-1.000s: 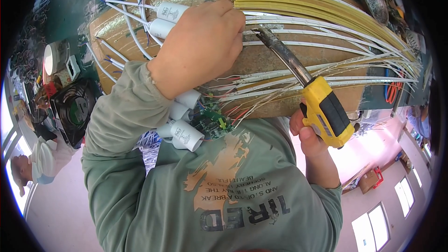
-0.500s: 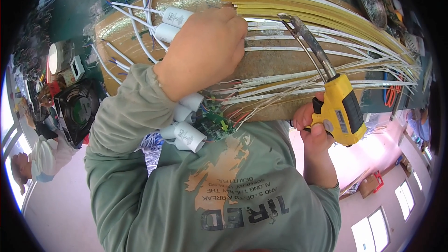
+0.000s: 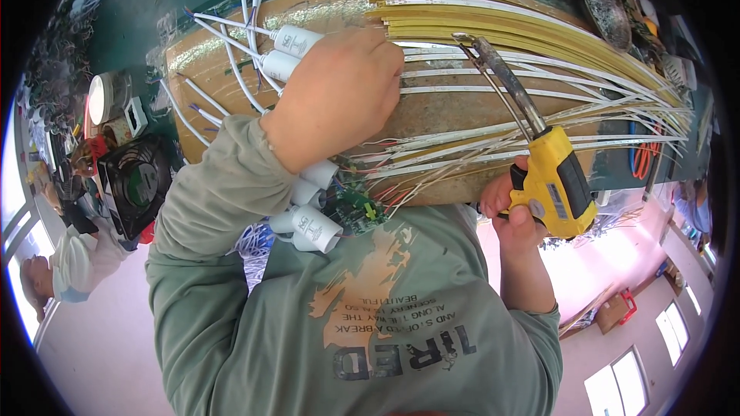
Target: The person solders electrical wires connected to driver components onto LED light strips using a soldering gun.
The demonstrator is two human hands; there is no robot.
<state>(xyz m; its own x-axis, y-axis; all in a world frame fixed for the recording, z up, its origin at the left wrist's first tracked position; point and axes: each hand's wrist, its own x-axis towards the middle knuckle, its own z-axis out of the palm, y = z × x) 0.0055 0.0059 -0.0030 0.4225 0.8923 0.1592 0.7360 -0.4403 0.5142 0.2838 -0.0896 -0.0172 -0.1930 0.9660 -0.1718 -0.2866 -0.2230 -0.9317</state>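
A yellow and black soldering gun [image 3: 565, 185] is gripped by my right hand [image 3: 512, 204]. Its metal barrel slants up and left over the white LED strips [image 3: 470, 90], its tip close to their upper ones. My left hand [image 3: 343, 96] is closed at the left ends of these strips, back of the hand upward; its fingertips and whatever they pinch are hidden. Just left of it lie white cylindrical housings [image 3: 298, 40] with white cables. Below my left wrist, more white housings [image 3: 314, 229] and green circuit boards [image 3: 356, 204] with thin wires sit near my shirt.
The strips rest on a brown board [image 3: 455, 112] atop a green table. A bundle of yellowish strips [image 3: 493, 23] runs along its far side. At left stand a black fan [image 3: 137, 185] and a round white container [image 3: 100, 98]. Orange-handled pliers [image 3: 644, 158] lie at right. Another person [image 3: 77, 262] is far left.
The view has shifted slightly. My left hand stays closed at the strip ends, and the soldering gun keeps nearly the same place over the strips.
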